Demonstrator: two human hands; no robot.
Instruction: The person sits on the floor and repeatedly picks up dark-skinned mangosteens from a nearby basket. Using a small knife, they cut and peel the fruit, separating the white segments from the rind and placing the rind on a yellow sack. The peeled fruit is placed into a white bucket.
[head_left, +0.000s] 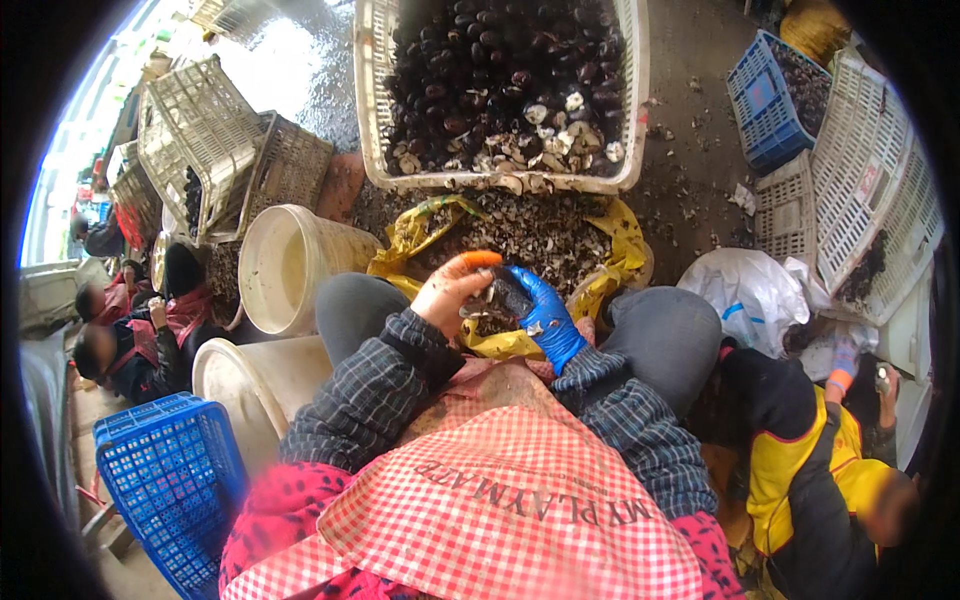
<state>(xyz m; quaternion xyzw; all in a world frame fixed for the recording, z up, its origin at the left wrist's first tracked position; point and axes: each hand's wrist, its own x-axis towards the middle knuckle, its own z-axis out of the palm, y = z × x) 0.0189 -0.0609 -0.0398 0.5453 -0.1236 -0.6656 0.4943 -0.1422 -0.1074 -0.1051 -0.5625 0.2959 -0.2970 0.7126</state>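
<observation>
My left hand (454, 292), bare but for an orange cover on one finger, meets my right hand (553, 315), which wears a blue glove. Between them is a dark oblong object (512, 294), gripped by the gloved fingers; whether it is a tool handle or a piece of produce cannot be told. My left fingertips pinch a small dark piece (482, 296), partly hidden. Below lies a yellow bag (412, 251), its mouth spread wide, full of peelings (532, 232). Beyond it, a white plastic crate (637, 142) holds dark rounded nuts or corms (465, 67), with pale peeled pieces (559, 142) at its near side.
To my left are a white bucket (274, 270) on its side, another pale tub (225, 390) and a blue crate (169, 480). Stacked crates (202, 127) stand farther off. At right, a person in yellow (787, 480) sits close by, near a white sack (742, 292).
</observation>
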